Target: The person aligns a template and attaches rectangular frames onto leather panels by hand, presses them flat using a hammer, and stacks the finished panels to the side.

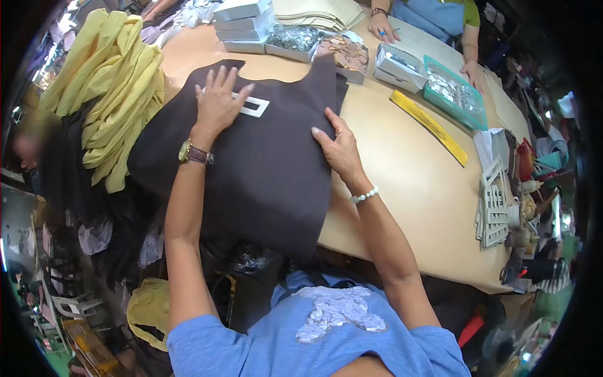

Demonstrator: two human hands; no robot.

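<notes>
A dark brown cut fabric piece [270,169] lies on the table and hangs over its front edge. My left hand [220,103] rests flat on its upper part, fingers spread. A white rectangular frame-shaped template [255,108] with a slot lies on the fabric, partly covered by those fingers. At the fabric's right edge is my right hand [339,147], its thumb and index finger apart and touching the cloth. Its other fingers are mostly hidden.
Yellow fabric [119,88] is heaped at the left. A yellow ruler [430,127] lies right, near a teal basket [480,116] and a small white box [399,72]. White slotted templates [494,207] stand at the right edge. Across the table are a co-worker's hands [382,28].
</notes>
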